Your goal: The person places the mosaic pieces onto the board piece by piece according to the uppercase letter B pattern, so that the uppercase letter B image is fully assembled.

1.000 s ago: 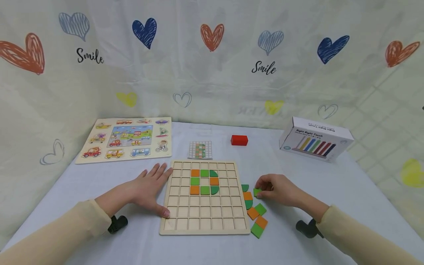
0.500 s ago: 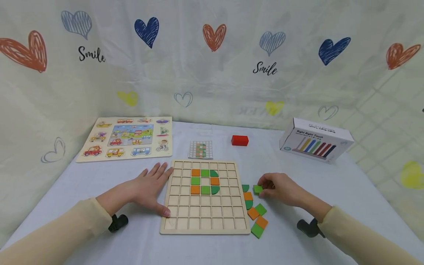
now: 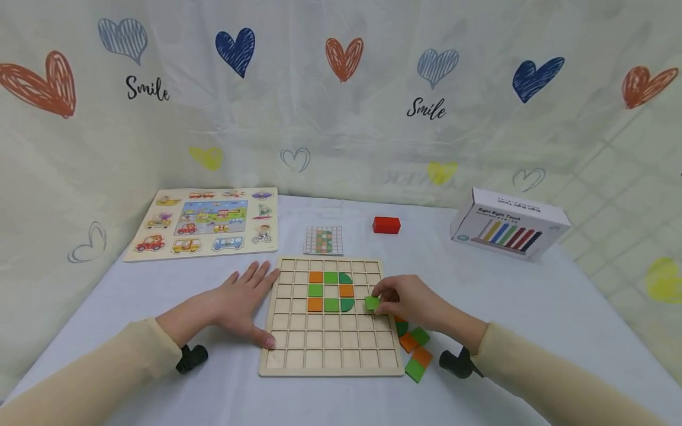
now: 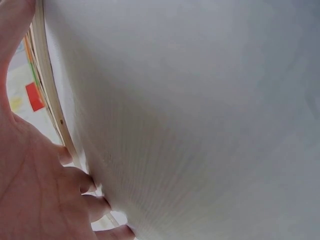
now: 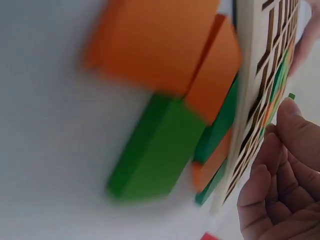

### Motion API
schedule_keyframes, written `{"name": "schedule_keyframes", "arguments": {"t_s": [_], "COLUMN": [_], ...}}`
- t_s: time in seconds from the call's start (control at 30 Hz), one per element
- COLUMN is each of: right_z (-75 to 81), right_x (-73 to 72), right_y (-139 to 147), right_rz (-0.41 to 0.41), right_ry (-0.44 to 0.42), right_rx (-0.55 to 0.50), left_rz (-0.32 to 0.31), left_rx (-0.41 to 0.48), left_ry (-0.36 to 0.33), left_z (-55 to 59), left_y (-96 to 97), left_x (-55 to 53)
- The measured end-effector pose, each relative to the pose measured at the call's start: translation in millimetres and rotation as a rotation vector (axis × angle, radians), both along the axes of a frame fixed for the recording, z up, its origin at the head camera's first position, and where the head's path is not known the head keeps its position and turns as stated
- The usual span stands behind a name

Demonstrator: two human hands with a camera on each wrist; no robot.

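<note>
A wooden grid board (image 3: 330, 358) lies flat in the middle of the table. Orange, light green and dark green tiles sit in its upper cells, around one bare cell. My left hand (image 3: 237, 307) is spread flat beside the board, thumb and fingertips at its left edge; the left wrist view shows the palm (image 4: 35, 185) along that edge. My right hand (image 3: 412, 303) pinches a light green square tile (image 3: 371, 304) over the right side of the board. In the right wrist view the tile (image 5: 291, 96) peeks past the thumb.
Several loose tiles (image 3: 414, 370) lie right of the board, some partly hidden by my right hand. Behind it are a pattern card (image 3: 323, 240), a red block (image 3: 386, 225), a vehicle puzzle board (image 3: 256, 254) and a white box (image 3: 511, 225).
My right hand has picked up the light green tile from the table right of the board and carried it left over the board. My left hand stays in place.
</note>
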State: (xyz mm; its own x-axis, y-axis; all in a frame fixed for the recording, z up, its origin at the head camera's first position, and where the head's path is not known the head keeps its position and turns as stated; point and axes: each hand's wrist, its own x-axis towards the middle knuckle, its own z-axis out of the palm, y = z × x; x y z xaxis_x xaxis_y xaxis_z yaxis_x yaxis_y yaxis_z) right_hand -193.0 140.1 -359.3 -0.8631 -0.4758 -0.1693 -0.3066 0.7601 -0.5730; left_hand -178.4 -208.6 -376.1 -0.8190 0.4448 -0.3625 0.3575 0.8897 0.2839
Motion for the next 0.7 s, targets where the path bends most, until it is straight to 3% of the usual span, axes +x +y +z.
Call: {"name": "schedule_keyframes", "arguments": {"t_s": [0.4, 0.7], "right_z": [-3.7, -4.1], "right_x": [9.5, 18.1], "right_y": [-65, -96], "right_rz": [0.145, 0.122], "right_ry": [0.017, 0.015], "right_rx": [-0.036, 0.015], "left_rz": [0.016, 0.014], "left_rx": [-0.005, -0.003], "left_ry": [-0.009, -0.011], "left_z": [-0.9, -2.0], "left_y": [0.4, -0.3], "left_x": [0.3, 0.1]}}
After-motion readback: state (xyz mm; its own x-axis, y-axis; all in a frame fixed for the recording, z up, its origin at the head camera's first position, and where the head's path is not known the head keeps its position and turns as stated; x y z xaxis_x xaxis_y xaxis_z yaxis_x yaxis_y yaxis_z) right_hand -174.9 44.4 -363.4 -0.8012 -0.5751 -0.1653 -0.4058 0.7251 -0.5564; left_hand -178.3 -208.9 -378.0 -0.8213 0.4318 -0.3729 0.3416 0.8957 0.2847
